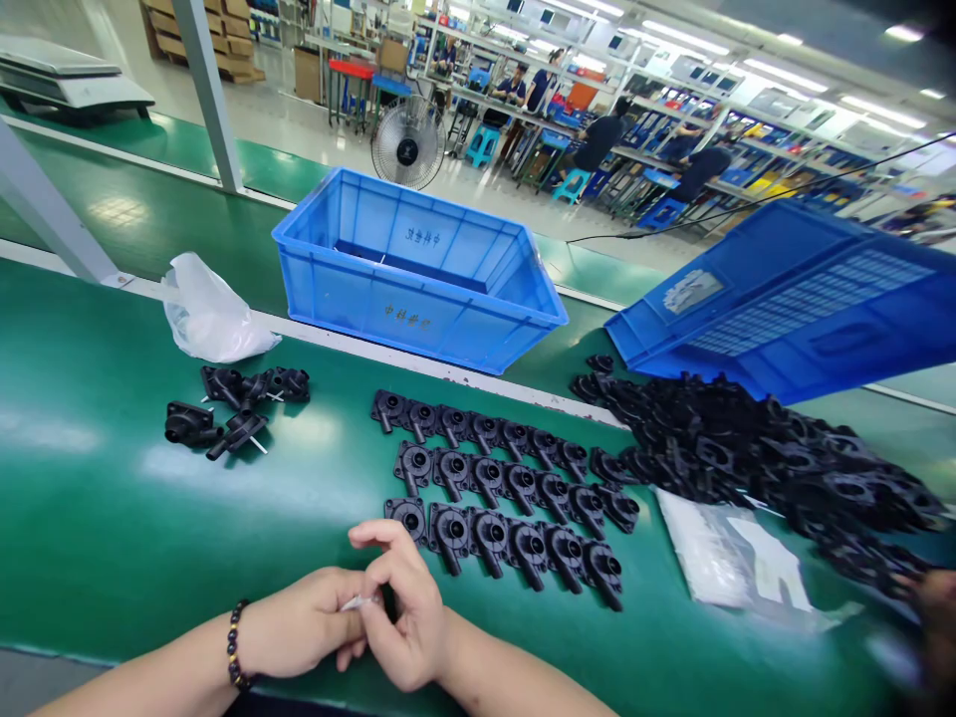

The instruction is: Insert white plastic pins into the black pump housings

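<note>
My left hand (306, 619), with a beaded bracelet at the wrist, is closed in a pinch on a small white piece (357, 602). My right hand (409, 615) meets it there, thumb and forefinger curled together on the same piece, most of which the fingers hide. Just beyond my hands, black plastic pump housings (489, 533) with round openings and side spouts lie in three rows on the green table (314, 508). The right hand partly covers the nearest row's left end. Farther left is a small group of black housings (243, 430), some with white pins sticking out.
A white plastic bag (213, 314) stands at back left, near a blue crate (418, 299). On the right, a tilted blue crate (784, 299) sits behind a heap of black parts (717, 438). A clear bag (709, 558) lies before it. Another person's hand (933, 607) is at the right edge.
</note>
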Motion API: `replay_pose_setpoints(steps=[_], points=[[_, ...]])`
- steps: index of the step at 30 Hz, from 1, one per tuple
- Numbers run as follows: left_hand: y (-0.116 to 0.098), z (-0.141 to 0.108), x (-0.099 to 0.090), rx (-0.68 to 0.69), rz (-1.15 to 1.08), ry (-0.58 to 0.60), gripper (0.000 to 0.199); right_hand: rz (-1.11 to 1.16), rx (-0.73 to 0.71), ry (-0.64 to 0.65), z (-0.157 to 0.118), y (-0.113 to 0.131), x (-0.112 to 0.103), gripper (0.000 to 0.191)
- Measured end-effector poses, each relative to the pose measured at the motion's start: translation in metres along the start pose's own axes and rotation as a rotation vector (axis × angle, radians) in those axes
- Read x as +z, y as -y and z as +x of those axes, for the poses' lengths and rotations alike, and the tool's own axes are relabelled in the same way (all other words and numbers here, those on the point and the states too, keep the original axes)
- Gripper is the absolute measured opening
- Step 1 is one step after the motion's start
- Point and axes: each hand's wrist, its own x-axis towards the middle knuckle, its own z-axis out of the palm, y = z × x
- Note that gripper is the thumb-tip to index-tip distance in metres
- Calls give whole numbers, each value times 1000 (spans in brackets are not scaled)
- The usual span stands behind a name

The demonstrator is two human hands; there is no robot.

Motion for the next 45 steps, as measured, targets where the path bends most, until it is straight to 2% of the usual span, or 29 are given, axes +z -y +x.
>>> replay_pose_setpoints(steps=[4, 8, 14, 17, 19, 25, 29, 31, 34, 38, 43, 45], points=[[-2, 2, -1, -60, -355, 6, 39, -99, 50, -141, -6, -2, -2, 13], [-3, 0, -2, -28, -647, -179, 28, -261, -48, -167, 0, -4, -2, 19], [2, 1, -4, -18, -818, -312, 19, -343, -41, -184, 6, -7, -1, 19], [3, 2, -6, 34, -886, -368, 14, -348, -75, -143, 4, -10, 3, 22], [2, 2, -7, 51, -917, -362, 13, -348, -88, -108, 4, -11, 5, 24], [-2, 1, -6, 98, -892, -347, 13, -346, -35, -75, 4, -10, 5, 29], [-6, 0, -5, 55, -817, -325, 15, -299, -57, -28, 2, -14, 6, 66], [-8, 0, -5, 49, -800, -285, 15, -285, -23, 29, 2, -16, 7, 76], [-9, -1, -4, 62, -779, -248, 15, -234, 21, 110, 2, -17, 6, 77], [-9, -1, -4, 51, -743, -229, 20, -182, -41, 169, 3, -16, 5, 82], [-10, -1, -5, 87, -618, -163, 25, -150, -27, 123, 5, -17, 5, 61], [-11, -1, -6, 90, -592, -143, 28, -143, -31, 116, 5, -17, 6, 58]])
